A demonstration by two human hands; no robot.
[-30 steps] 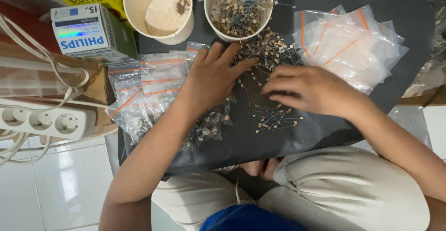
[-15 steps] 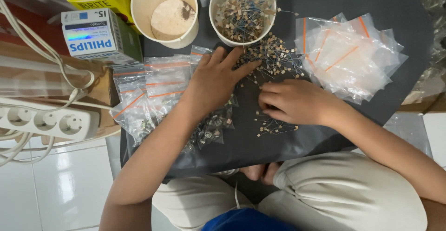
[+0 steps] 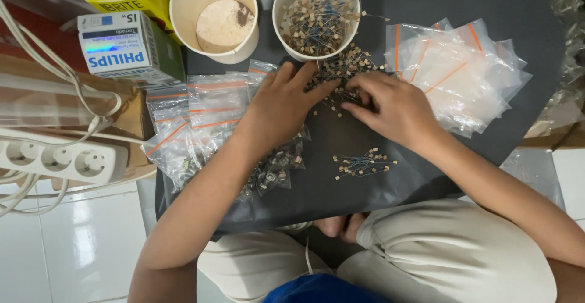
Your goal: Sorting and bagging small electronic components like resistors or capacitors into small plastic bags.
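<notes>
A black mat [image 3: 463, 163] lies across my lap. My left hand [image 3: 281, 103] rests flat on it, fingers spread, fingertips in a loose pile of small tan components with thin wire leads [image 3: 344, 66]. My right hand [image 3: 393, 106] is beside it, fingers curled into the same pile; whether it pinches any pieces is hidden. A small separate cluster of the components [image 3: 364, 161] lies on the mat below my right hand. A white cup full of the same parts [image 3: 315, 15] stands just beyond the pile.
A second paper cup [image 3: 213, 15] holds a little powdery residue. Filled small zip bags [image 3: 194, 120] lie left of my left hand, empty ones [image 3: 454, 71] at the right. Two small boxes [image 3: 125, 38] and a white power strip [image 3: 61, 156] sit at the left.
My right hand has moved up from the small cluster to the main pile by the cup, leaving the cluster uncovered on the mat. My left hand stayed in place.
</notes>
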